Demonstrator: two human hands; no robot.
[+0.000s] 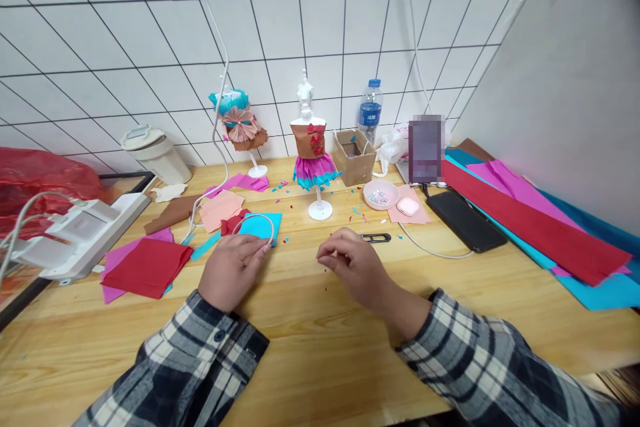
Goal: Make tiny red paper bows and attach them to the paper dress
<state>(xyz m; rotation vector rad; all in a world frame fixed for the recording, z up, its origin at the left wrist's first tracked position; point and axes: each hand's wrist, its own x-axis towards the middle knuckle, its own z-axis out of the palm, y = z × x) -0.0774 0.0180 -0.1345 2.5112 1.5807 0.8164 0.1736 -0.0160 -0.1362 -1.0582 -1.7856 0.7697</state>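
thin pale plastic-looking hoop (pixel 260 215), left, over flat turquoise paper (pixel 256 227) | my left hand (pixel 234 272) pinches its near rim; right hand (pixel 353 267) curled, can't tell if gripping | looks light, springy imo, rim's best

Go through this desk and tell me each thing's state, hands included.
Left hand: holding thin ring
Right hand: fingers curled, contents unclear
Front mannequin: upright, dressed
Back mannequin: upright, dressed
Bottle: upright, capped
Cup: lidded
Brown box: top open
Pink bowl: open, holding small pieces
Blurred phone: standing upright
Black device: lying flat
Power strip: plugs inserted
Red square paper: lying flat
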